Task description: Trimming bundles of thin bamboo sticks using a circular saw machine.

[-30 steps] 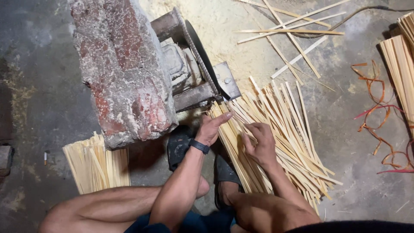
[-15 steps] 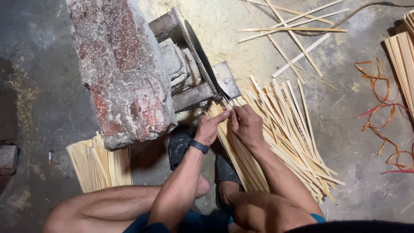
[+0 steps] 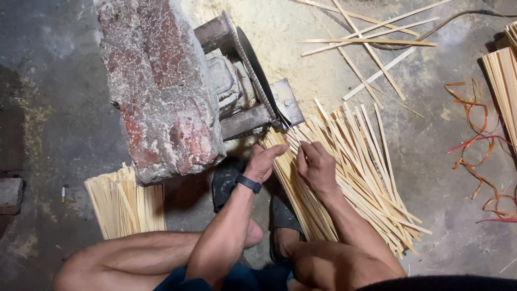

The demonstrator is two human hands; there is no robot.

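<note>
Bamboo strips (image 3: 344, 161) under both hands; left hand (image 3: 264, 160), right hand (image 3: 318, 167) fingers curled

The left hand (image 3: 265, 161) covers the near ends of the bamboo strips (image 3: 344, 161), and the right hand (image 3: 318, 168) hides its own fingertips among them. The saw blade (image 3: 257, 75) sits half buried behind the brick block (image 3: 161, 86) (teeth too small to tell). The right-hand bundle (image 3: 503, 86) runs off the edge.
</note>
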